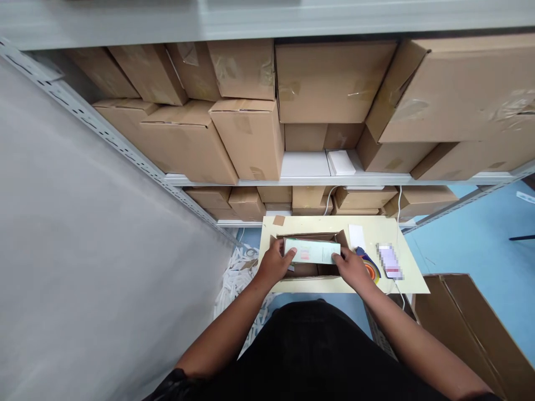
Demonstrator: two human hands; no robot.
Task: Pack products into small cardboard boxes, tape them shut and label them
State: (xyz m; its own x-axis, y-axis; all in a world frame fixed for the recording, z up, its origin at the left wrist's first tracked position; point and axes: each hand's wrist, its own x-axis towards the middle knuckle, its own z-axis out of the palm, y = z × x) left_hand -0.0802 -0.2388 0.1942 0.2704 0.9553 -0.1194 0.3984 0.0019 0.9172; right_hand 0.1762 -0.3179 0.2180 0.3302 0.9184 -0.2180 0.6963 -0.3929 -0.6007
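Between my two hands is a flat, pale green printed box [314, 252], held level over an open cardboard box [303, 271]. My left hand [276, 260] grips its left end, thumb on top and fingers behind. At the right end, my right hand [350, 265] holds it the same way. The cardboard box stands on a small cream table [401, 234], and its inside is partly hidden by the printed box. Just beyond my right hand lies a blue tape dispenser [366, 263] with an orange core.
A phone [389, 262] with a white cable and a white paper [356, 236] lie on the table's right side. Shelves [305, 164] stacked with cardboard boxes rise behind. White paper strips [234, 278] cover the floor at left; a large open carton [463, 328] stands at right.
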